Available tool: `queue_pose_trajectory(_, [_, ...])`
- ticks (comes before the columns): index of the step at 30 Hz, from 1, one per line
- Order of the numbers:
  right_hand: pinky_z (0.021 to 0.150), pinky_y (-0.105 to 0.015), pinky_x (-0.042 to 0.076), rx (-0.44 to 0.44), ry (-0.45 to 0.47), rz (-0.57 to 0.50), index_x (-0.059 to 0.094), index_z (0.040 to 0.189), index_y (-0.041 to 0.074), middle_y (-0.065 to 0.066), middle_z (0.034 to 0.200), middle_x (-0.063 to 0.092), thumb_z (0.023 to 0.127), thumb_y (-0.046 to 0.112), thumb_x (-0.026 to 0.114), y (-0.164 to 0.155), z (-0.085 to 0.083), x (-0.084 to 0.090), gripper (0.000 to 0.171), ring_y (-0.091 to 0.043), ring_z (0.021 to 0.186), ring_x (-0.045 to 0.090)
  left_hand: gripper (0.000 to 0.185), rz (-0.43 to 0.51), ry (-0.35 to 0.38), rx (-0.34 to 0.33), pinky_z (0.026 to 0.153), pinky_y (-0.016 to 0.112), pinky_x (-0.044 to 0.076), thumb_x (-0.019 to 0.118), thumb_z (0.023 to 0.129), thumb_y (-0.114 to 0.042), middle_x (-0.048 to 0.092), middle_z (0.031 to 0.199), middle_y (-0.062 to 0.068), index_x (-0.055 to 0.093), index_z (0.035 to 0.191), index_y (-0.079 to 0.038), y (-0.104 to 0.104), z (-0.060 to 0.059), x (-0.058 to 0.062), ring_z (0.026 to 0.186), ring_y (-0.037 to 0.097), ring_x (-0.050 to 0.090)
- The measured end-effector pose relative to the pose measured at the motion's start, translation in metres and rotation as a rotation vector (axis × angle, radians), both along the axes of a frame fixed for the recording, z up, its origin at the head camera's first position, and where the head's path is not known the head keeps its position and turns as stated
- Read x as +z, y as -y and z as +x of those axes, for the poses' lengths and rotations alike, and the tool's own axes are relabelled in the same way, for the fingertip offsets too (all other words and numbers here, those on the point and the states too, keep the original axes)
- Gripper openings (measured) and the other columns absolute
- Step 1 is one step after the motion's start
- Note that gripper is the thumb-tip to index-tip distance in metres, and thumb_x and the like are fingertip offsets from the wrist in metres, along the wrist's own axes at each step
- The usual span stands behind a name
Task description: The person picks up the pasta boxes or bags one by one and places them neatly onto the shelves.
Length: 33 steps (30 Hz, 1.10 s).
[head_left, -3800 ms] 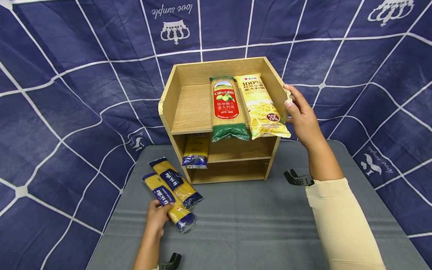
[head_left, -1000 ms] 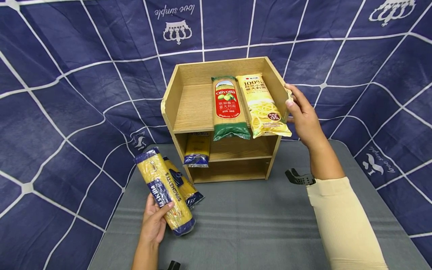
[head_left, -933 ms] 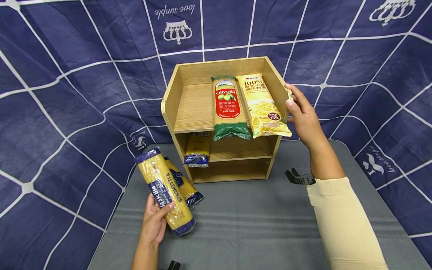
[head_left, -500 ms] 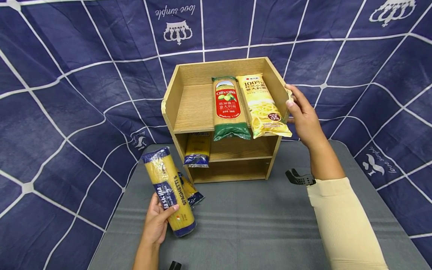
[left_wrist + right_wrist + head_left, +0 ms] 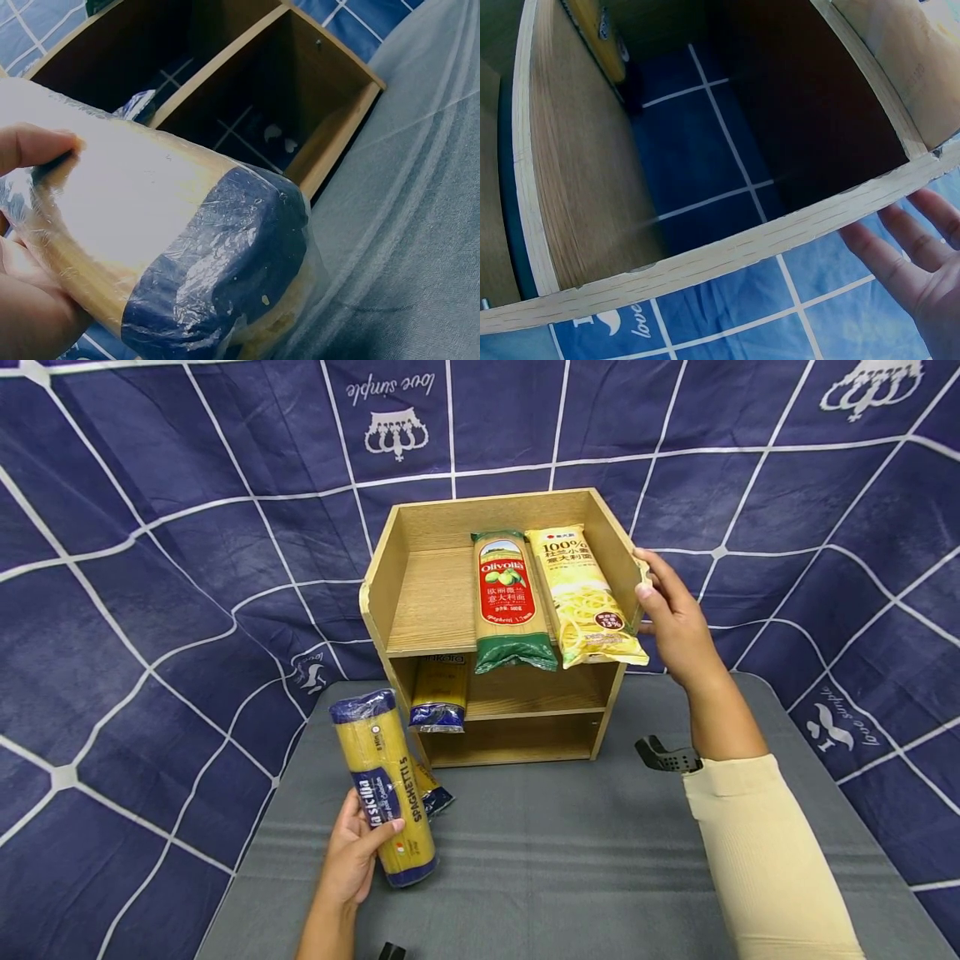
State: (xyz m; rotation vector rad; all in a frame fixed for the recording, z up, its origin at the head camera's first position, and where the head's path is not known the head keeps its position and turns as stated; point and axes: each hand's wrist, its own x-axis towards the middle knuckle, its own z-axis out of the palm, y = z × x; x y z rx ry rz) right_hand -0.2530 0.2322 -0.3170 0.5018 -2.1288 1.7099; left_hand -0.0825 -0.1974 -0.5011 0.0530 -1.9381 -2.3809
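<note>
- On the gray tabletop [image 5: 600,860], near its far edge, one wooden shelf unit [image 5: 420,602] is standing, with three tiers of pale, grained board.
- Five long pasta packets are showing in all: two on the top tier, one on the middle tier, one lying on the tabletop, one in hand.
- Lying side by side on the top tier toward its right wall are a red-and-green Olivolia packet [image 5: 510,602] and a yellow packet [image 5: 588,597]; both are glossy film, and their near ends are overhanging the front edge.
- Poking out at the left end of the middle tier is a yellow packet with a blue end [image 5: 437,697].
- Near the tabletop's left edge, the left hand [image 5: 352,852] is gripping a yellow spaghetti packet [image 5: 382,785] by its lower half, thumb across the blue label, fingers curled behind; the packet is standing almost upright, above the tabletop, its crinkled blue-wrapped ends rounded.
- Just behind it, another blue-ended packet [image 5: 433,793] is lying on the tabletop, mostly hidden.
- The right hand [image 5: 675,618], its arm in a cream sleeve [image 5: 757,852], is resting with straight, spread fingers against the shelf unit's right wall, steadying it rather than clasping it.
</note>
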Motion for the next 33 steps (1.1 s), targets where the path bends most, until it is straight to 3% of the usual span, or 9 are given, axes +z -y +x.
queue_pose_trajectory(14, [0.074, -0.015, 0.056, -0.01, 0.006, 0.003, 0.041, 0.155, 0.03, 0.004, 0.126, 0.055, 0.106, 0.028, 0.047, -0.001, 0.0, 0.0, 0.049, -0.01, 0.109, 0.057, 0.073, -0.076, 0.052, -0.06, 0.088, 0.031, 0.058, 0.069, 0.084, 0.009, 0.071, 0.12, -0.007, 0.039, 0.145, -0.015, -0.017, -0.003, 0.008, 0.106, 0.013, 0.07])
queue_pose_trajectory(26, [0.074, -0.016, 0.056, 0.0, 0.004, -0.004, 0.041, 0.155, 0.029, 0.003, 0.127, 0.054, 0.106, 0.027, 0.047, 0.002, -0.001, -0.001, 0.049, -0.011, 0.11, 0.057, 0.081, -0.06, 0.073, -0.139, 0.088, 0.038, 0.059, 0.072, 0.083, 0.007, 0.07, 0.121, -0.005, 0.035, 0.151, -0.016, -0.035, -0.008, 0.011, 0.108, 0.018, 0.071])
queue_pose_trajectory(33, [0.073, -0.016, 0.056, -0.011, 0.001, 0.001, 0.041, 0.155, 0.028, 0.005, 0.126, 0.054, 0.106, 0.027, 0.046, 0.0, -0.001, 0.0, 0.049, -0.011, 0.108, 0.057, 0.084, -0.044, 0.059, -0.174, 0.086, 0.039, 0.06, 0.072, 0.081, 0.008, 0.068, 0.123, 0.004, 0.033, 0.152, -0.012, -0.048, -0.014, 0.017, 0.105, 0.02, 0.071])
